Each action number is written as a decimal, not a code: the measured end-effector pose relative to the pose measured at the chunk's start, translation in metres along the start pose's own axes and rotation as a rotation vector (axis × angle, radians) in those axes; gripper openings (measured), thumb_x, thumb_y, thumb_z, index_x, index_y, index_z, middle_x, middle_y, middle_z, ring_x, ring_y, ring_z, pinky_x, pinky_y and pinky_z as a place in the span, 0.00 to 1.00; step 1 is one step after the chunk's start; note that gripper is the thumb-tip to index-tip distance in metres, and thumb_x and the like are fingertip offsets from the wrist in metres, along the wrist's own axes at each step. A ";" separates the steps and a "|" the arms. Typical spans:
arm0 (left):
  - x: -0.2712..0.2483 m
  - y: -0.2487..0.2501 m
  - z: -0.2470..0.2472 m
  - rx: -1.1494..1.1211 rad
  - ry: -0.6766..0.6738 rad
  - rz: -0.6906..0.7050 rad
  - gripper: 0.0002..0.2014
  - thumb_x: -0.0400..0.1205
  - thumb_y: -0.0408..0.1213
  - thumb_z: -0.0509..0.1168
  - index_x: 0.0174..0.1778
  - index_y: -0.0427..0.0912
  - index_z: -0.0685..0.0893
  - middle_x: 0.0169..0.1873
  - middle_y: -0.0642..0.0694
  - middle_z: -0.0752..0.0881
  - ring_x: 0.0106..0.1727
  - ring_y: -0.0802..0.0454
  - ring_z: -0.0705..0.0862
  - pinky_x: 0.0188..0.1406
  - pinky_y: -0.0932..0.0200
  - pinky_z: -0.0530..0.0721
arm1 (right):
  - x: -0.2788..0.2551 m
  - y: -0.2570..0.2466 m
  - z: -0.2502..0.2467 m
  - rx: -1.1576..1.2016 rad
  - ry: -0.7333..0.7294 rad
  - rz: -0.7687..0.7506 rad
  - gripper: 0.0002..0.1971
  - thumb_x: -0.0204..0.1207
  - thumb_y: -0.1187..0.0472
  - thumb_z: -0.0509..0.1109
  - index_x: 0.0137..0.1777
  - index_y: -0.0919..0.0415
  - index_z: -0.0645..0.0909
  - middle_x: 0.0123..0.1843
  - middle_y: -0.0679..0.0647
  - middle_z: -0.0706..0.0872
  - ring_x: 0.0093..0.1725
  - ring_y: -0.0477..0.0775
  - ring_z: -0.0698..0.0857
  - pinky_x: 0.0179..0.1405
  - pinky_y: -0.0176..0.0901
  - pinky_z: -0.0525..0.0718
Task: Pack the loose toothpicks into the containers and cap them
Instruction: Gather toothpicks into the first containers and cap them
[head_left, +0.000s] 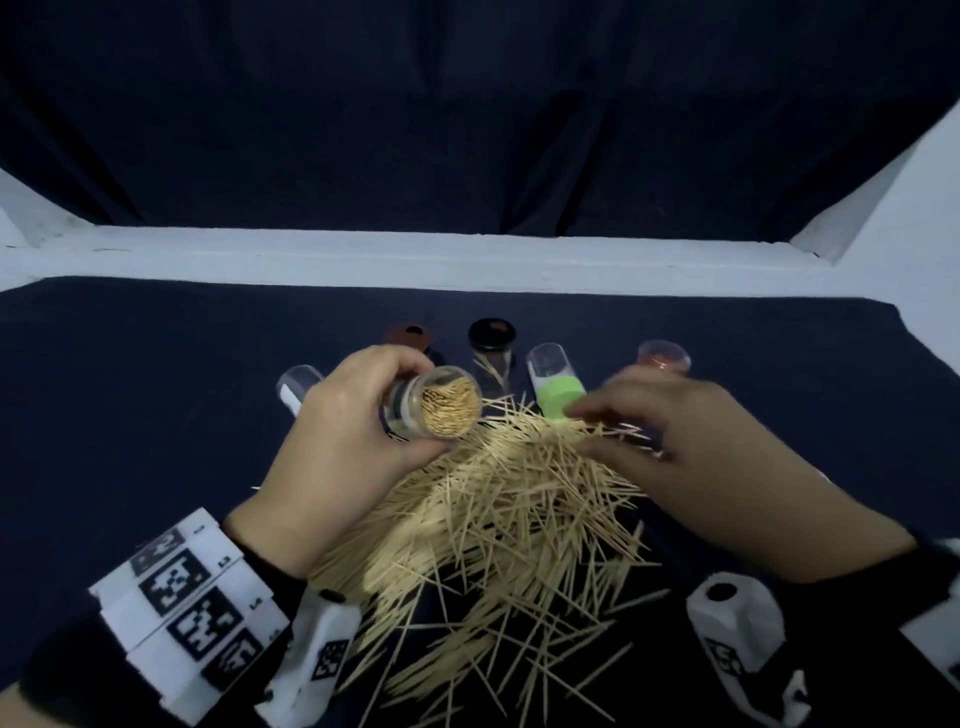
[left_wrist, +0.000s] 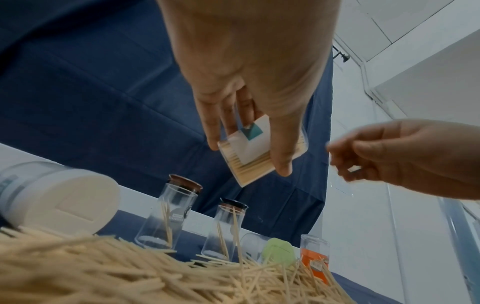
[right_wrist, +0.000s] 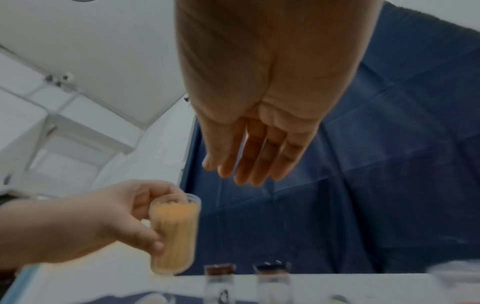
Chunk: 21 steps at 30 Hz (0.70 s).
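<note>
left hand grips clear container, nearly full, mouth tilted twd right hand, fingers loose, empty, over toothpick pile below both. pinch small aligned bunch, feed tips-first; cap after.

Container in my left hand: clear tube, uncapped, crammed with toothpicks, mouth tipped toward me.
Loose toothpicks: big tangled heap on the dark cloth, under both my hands.
Back row: brown-capped jar and black-capped jar upright, a few picks inside; green-capped tube lying down.
</note>
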<state>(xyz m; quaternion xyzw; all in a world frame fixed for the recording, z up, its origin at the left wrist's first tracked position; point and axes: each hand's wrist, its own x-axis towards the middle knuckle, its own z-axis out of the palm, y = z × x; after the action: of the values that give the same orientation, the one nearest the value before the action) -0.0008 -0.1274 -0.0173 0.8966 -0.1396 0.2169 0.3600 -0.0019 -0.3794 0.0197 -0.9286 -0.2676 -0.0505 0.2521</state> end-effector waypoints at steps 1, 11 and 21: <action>0.000 0.000 0.001 0.005 -0.016 -0.001 0.25 0.62 0.44 0.82 0.53 0.51 0.82 0.50 0.61 0.82 0.54 0.66 0.80 0.53 0.72 0.77 | -0.010 0.011 0.001 -0.068 -0.088 0.034 0.14 0.75 0.48 0.69 0.61 0.43 0.82 0.50 0.32 0.78 0.50 0.30 0.78 0.51 0.22 0.72; 0.001 0.002 0.006 0.052 -0.082 -0.045 0.28 0.60 0.46 0.82 0.56 0.50 0.82 0.52 0.56 0.83 0.53 0.63 0.82 0.51 0.75 0.76 | -0.086 0.052 0.013 -0.297 -0.517 0.210 0.28 0.76 0.44 0.66 0.73 0.34 0.61 0.62 0.30 0.65 0.62 0.30 0.68 0.64 0.28 0.70; 0.003 0.000 0.010 0.076 -0.083 -0.052 0.29 0.59 0.46 0.82 0.55 0.50 0.81 0.52 0.54 0.84 0.52 0.58 0.83 0.52 0.66 0.81 | -0.041 0.032 0.045 -0.352 -0.563 -0.014 0.04 0.82 0.52 0.60 0.50 0.48 0.75 0.50 0.41 0.75 0.50 0.42 0.76 0.49 0.35 0.74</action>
<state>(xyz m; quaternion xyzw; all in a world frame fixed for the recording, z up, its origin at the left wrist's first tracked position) 0.0051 -0.1350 -0.0222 0.9212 -0.1225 0.1754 0.3250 -0.0218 -0.3998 -0.0422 -0.9335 -0.3203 0.1611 0.0035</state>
